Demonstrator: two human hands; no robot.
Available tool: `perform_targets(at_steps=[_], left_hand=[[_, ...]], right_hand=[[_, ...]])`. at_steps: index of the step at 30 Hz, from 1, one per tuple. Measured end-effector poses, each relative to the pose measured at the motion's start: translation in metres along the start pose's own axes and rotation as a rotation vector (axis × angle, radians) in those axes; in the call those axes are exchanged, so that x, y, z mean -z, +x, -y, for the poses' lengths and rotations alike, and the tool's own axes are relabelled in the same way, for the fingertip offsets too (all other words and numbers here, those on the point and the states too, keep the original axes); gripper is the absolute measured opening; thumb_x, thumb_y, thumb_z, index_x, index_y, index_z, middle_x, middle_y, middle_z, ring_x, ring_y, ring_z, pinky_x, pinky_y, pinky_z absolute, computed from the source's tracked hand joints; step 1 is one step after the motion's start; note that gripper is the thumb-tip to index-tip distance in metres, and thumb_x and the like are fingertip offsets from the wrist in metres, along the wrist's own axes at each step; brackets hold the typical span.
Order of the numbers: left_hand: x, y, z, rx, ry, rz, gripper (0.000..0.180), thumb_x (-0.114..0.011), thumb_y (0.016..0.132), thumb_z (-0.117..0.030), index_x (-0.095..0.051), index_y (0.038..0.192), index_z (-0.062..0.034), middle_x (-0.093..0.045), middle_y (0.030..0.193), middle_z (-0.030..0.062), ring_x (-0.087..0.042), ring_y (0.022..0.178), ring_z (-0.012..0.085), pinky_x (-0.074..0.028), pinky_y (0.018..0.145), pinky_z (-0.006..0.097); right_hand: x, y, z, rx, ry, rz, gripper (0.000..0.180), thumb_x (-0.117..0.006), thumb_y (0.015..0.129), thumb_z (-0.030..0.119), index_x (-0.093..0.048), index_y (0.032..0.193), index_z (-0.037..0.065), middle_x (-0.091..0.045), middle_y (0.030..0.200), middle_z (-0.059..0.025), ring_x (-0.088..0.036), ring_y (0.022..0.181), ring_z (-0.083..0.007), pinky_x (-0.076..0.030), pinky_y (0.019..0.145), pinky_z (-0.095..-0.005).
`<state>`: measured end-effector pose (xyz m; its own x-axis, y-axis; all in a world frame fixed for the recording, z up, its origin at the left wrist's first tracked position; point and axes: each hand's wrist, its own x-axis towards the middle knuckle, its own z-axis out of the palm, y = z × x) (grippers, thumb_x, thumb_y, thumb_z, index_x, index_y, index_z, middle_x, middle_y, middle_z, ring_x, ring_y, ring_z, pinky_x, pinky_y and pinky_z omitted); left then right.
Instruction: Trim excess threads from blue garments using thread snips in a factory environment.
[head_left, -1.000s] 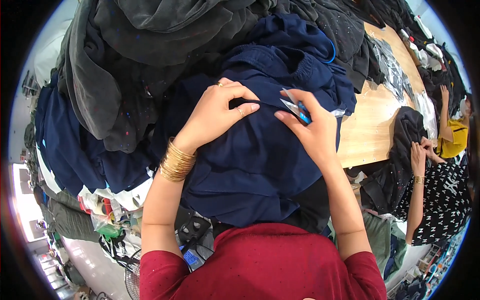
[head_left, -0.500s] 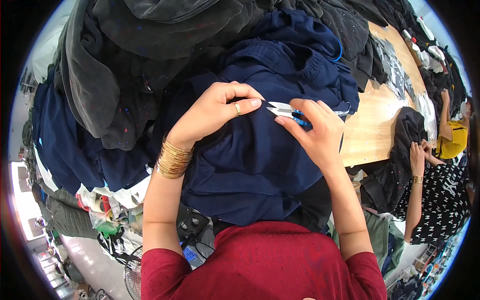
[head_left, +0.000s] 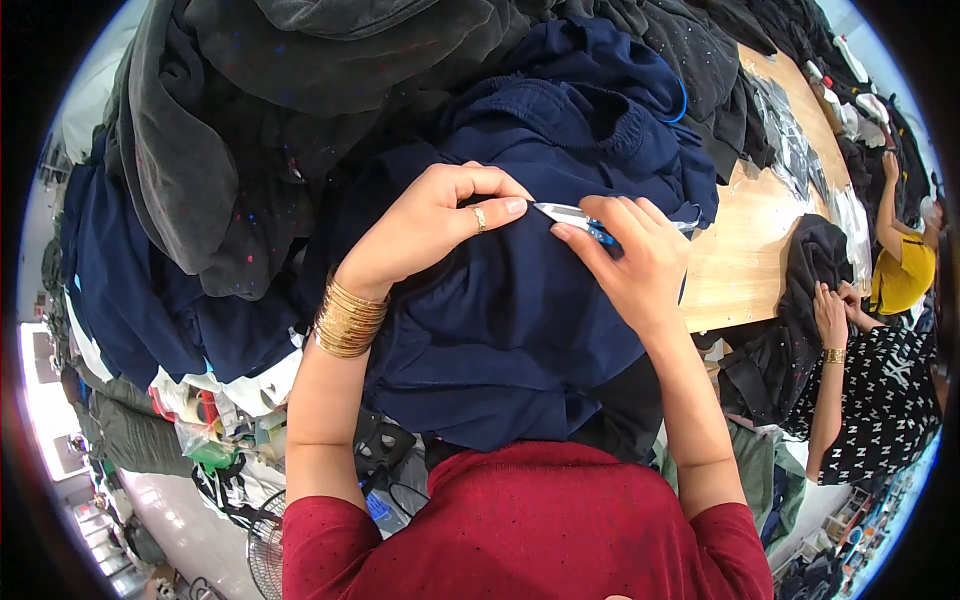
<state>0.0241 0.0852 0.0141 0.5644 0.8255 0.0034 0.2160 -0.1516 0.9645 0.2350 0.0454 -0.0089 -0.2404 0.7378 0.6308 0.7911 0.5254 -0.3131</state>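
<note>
Your left hand [head_left: 425,222] pinches the navy garment [head_left: 520,330] lying beneath both hands; your right hand [head_left: 640,250] squeezes the snips [head_left: 570,214], tips beside the left fingertips [head_left: 515,206]; a slip could nick skin or cloth.

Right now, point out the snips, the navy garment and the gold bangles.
Snips [head_left: 568,215]: head view, on the silver blades.
Navy garment [head_left: 520,300]: head view, on the cloth's broad middle.
Gold bangles [head_left: 350,318]: head view, middle of the stack.
</note>
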Motion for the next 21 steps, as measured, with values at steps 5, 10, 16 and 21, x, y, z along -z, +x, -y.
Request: perform_targets(at_steps=[5, 10, 16, 21], left_hand=[[-0.001, -0.005, 0.0, -0.056, 0.125, -0.051, 0.017, -0.059, 0.083, -0.014, -0.064, 0.09, 0.0004, -0.061, 0.083, 0.006, -0.054, 0.08, 0.0147, -0.041, 0.077, 0.026], [-0.035, -0.025, -0.021, -0.273, 0.435, -0.482, 0.01, -0.059, 0.083, -0.011, -0.062, 0.085, -0.0008, -0.061, 0.081, 0.0072, -0.058, 0.081, 0.0156, -0.044, 0.073, 0.028], [-0.063, -0.032, 0.002, 0.296, -0.551, -0.162, 0.043, -0.045, 0.094, -0.037, -0.057, 0.093, 0.0038, -0.065, 0.083, 0.0138, -0.065, 0.072, 0.0183, -0.052, 0.06, 0.025], [-0.07, -0.03, 0.015, 0.269, -0.671, -0.315, 0.034, -0.052, 0.091, -0.032, -0.054, 0.082, 0.0016, -0.065, 0.083, 0.0195, -0.067, 0.072, 0.0256, -0.054, 0.056, 0.028]], right_hand=[[0.005, 0.003, -0.005, -0.253, 0.42, 0.088, 0.036, -0.075, 0.069, 0.031, -0.06, 0.091, 0.006, -0.055, 0.079, -0.0047, -0.058, 0.068, -0.0157, -0.045, 0.059, -0.0266], [0.0, -0.008, -0.009, -0.212, 0.303, 0.071, 0.026, -0.07, 0.06, 0.002, -0.063, 0.085, 0.006, -0.051, 0.077, -0.0059, -0.058, 0.067, -0.0227, -0.045, 0.057, -0.0289], [-0.002, -0.026, -0.001, 0.115, 0.231, -0.07, 0.039, -0.068, 0.045, 0.003, -0.065, 0.083, 0.006, -0.052, 0.069, -0.0026, -0.054, 0.057, -0.0167, -0.042, 0.049, -0.0268], [0.005, -0.031, 0.001, 0.189, 0.141, -0.102, 0.037, -0.07, 0.049, 0.004, -0.066, 0.085, 0.006, -0.051, 0.069, -0.0009, -0.051, 0.056, -0.014, -0.04, 0.047, -0.0263]])
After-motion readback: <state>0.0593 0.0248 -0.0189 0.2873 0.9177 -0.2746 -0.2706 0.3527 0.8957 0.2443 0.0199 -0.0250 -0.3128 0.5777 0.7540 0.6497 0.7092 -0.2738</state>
